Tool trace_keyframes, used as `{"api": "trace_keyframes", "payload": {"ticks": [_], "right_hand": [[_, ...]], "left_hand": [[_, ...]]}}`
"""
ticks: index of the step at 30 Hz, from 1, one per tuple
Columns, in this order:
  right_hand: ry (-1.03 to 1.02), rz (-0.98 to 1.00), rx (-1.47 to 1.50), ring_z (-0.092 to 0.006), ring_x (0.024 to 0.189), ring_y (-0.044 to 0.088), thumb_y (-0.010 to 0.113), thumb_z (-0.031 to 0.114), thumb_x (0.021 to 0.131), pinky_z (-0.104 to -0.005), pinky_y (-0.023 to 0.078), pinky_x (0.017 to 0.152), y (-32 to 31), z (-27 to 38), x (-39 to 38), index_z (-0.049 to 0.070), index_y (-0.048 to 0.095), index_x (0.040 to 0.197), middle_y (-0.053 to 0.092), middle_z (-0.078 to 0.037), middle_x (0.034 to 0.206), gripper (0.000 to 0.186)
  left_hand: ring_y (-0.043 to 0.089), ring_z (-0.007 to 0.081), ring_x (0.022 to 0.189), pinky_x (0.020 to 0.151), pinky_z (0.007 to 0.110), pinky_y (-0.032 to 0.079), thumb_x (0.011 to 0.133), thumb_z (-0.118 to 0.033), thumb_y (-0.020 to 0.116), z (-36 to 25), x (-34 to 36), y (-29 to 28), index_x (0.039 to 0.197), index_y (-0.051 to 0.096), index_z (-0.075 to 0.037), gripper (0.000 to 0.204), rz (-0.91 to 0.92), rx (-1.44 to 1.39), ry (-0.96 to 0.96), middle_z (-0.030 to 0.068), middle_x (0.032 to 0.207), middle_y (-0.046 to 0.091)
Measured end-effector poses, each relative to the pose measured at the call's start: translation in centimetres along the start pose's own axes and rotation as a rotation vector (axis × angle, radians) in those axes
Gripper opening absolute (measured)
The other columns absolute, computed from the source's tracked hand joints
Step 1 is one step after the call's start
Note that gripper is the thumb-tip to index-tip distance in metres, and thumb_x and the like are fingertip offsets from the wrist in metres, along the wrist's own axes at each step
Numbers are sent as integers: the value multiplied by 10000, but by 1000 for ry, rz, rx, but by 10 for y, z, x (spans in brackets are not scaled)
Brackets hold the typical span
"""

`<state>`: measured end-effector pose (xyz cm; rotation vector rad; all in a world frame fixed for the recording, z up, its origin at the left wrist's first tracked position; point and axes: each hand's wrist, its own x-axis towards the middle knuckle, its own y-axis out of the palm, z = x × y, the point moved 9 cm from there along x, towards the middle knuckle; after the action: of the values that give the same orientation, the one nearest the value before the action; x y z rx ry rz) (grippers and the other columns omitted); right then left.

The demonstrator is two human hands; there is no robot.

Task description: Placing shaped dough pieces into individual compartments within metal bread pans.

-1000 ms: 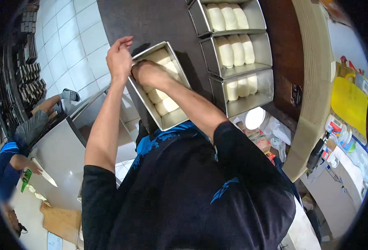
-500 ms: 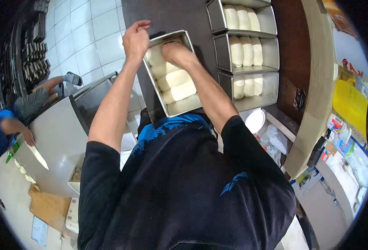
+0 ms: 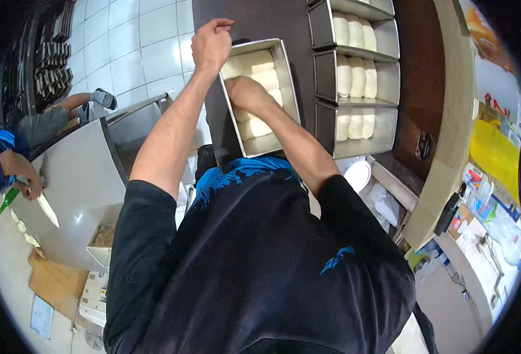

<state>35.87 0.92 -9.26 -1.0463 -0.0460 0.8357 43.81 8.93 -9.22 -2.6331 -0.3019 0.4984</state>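
Note:
In front of me a rectangular metal loaf pan [image 3: 294, 101] stands on the dark table, with several pale dough rolls [image 3: 263, 62] lying crosswise in it. My right hand [image 3: 247, 94] reaches down into the pan at its left wall, over the middle rolls. Its fingers are hidden behind the back of the hand, so their grip cannot be seen. My left hand [image 3: 212, 46] is beyond the pan's far left corner, wrist bent, fingers loosely bent with one stretched to the right. Nothing shows in it.
To the right stand several more loaf pans [image 3: 326, 77] in a column, with dough rolls [image 3: 354, 79] in them. A wooden ledge [image 3: 454, 100] runs along the right. At far left a co-worker's hands [image 3: 33, 186] hold a long dough strip [image 3: 48, 210] over a pale counter [image 3: 74, 197].
My right hand has moved from the pan's far end toward me and to its left wall, uncovering the far rolls. My left hand stays near the far left corner. The whole view has shifted slightly.

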Motion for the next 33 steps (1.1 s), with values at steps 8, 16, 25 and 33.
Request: {"api": "trace_keyframes", "payload": {"ticks": [8,16,25,33], "right_hand": [[43,-66,56,-419,769,670,647,45,768,-477,540,740,-16,-28,-28,-33,727,875,719,-206,842,154],[53,-32,26,-418,721,664,599,30,773,-494,546,706,-8,-35,-35,-85,729,843,714,-244,814,187],[50,-9,5,-413,698,664,578,27,780,-495,557,693,3,-36,-32,-107,735,841,717,-266,818,215],[60,7,4,-403,701,672,585,35,789,-481,573,703,22,-28,-32,-99,746,868,728,-272,854,224]], "left_hand": [[696,262,1030,942,358,519,949,-163,407,12,4,-3,1099,788,-183,410,-33,29,0,-26,1091,790],[695,255,1026,939,351,516,946,-147,404,7,7,-1,1109,786,-174,416,-36,-6,80,-22,1095,790],[699,248,1011,938,339,512,938,-124,412,15,5,-4,1110,785,-149,411,-37,28,-35,-7,1091,792],[701,235,1017,939,333,511,941,-126,409,8,6,-1,1116,784,-139,414,-34,-16,9,-1,1087,791]]}}
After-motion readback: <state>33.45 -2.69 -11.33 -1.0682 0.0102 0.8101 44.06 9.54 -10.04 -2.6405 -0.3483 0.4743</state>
